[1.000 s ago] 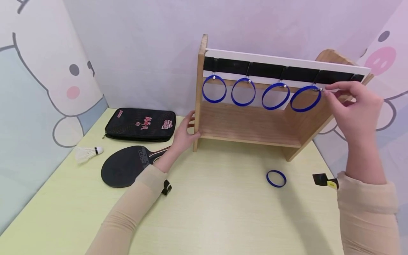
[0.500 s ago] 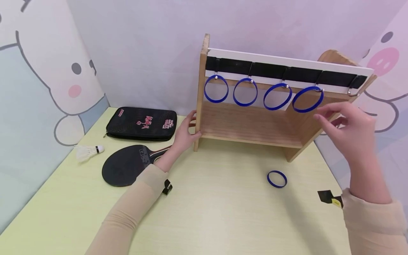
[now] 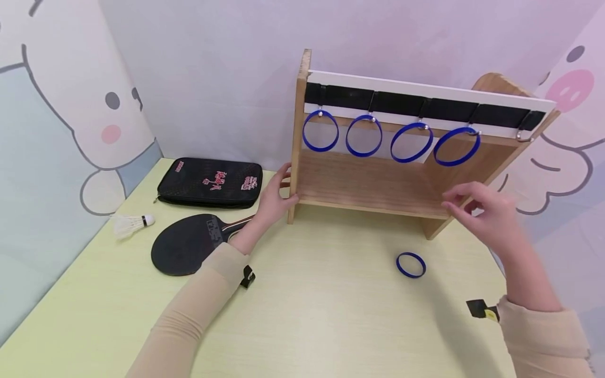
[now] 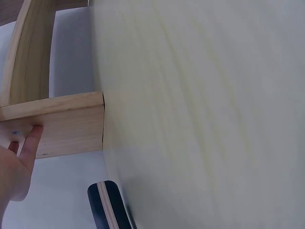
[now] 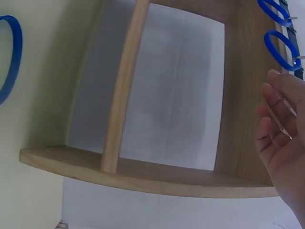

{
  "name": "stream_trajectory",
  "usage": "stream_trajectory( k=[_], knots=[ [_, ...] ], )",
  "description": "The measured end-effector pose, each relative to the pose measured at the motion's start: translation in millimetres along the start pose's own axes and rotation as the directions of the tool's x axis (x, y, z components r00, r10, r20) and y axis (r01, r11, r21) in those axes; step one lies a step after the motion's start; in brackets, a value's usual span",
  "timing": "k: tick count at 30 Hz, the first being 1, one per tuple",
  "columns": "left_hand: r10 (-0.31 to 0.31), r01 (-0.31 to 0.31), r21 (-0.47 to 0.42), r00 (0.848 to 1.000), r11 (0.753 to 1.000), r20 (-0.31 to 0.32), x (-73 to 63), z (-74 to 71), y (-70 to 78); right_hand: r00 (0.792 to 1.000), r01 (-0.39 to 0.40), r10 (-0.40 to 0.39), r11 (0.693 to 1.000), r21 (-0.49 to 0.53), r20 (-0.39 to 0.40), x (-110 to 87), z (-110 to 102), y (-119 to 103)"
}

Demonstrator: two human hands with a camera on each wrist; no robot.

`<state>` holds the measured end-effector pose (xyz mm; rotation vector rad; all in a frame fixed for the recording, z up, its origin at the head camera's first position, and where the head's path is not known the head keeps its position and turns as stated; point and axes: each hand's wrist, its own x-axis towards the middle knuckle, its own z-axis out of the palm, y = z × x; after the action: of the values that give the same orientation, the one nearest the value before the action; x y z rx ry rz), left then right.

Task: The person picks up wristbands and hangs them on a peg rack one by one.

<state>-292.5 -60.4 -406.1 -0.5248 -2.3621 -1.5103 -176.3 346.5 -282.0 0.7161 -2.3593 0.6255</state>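
My left hand (image 3: 273, 202) presses its fingertips against the outer face of the wooden rack's left side panel (image 3: 298, 142). In the left wrist view a straight finger (image 4: 31, 145) touches that panel near its screws. Low in front of the rack's right side hovers my right hand (image 3: 487, 216), fingers loosely bent, with nothing visible in its grasp. Several blue rings, the rightmost ring (image 3: 451, 164) among them, hang from metal hooks along the white and black rail (image 3: 397, 102). The far right hook (image 3: 523, 137) carries no ring. Another blue ring (image 3: 399, 266) lies on the table.
At the left of the table are a black zip case (image 3: 210, 181), a black table tennis bat (image 3: 186, 245) and a white shuttlecock (image 3: 129, 226). The bat's handle lies under my left forearm. Walls with cartoon prints stand close behind and at both sides.
My right hand has let go of the far right hook and come down and left, below the rail. The left hand keeps its place on the panel.
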Motion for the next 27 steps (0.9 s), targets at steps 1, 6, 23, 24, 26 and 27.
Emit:
stream_trajectory(
  k=[1, 6, 23, 24, 26, 27],
  knots=[
    [0.0, 0.0, 0.002, 1.0, 1.0, 0.001, -0.1, -0.1, 0.2, 1.0, -0.004, 0.005, 1.0, -0.009, 0.029, -2.9, 2.2, 2.8],
    [0.009, -0.009, 0.0, 1.0, 1.0, 0.005, -0.7, -0.4, 0.6, 0.995, -0.01, 0.012, 1.0, -0.026, 0.103, -19.1, 16.1, 15.8],
    [0.015, -0.015, 0.008, 1.0, 1.0, -0.001, 0.0, 0.0, 0.5, 0.954, -0.096, 0.107, 0.994, -0.05, 0.281, -73.8, 66.5, 57.1],
    [0.013, -0.013, 0.006, 1.0, 1.0, 0.0, -0.1, -0.3, 1.0, 0.95, -0.1, 0.109, 0.994, -0.043, 0.291, -75.8, 68.5, 59.7],
    [0.006, -0.006, 0.002, 1.0, 1.0, 0.002, -0.4, -0.7, 1.5, 0.941, -0.104, 0.107, 0.994, -0.026, 0.321, -79.6, 72.0, 64.1],
    [0.004, -0.004, 0.002, 1.0, 1.0, 0.003, -0.5, -0.9, 1.6, 0.935, -0.107, 0.108, 0.994, -0.019, 0.338, -81.2, 73.5, 66.0]
  ],
)
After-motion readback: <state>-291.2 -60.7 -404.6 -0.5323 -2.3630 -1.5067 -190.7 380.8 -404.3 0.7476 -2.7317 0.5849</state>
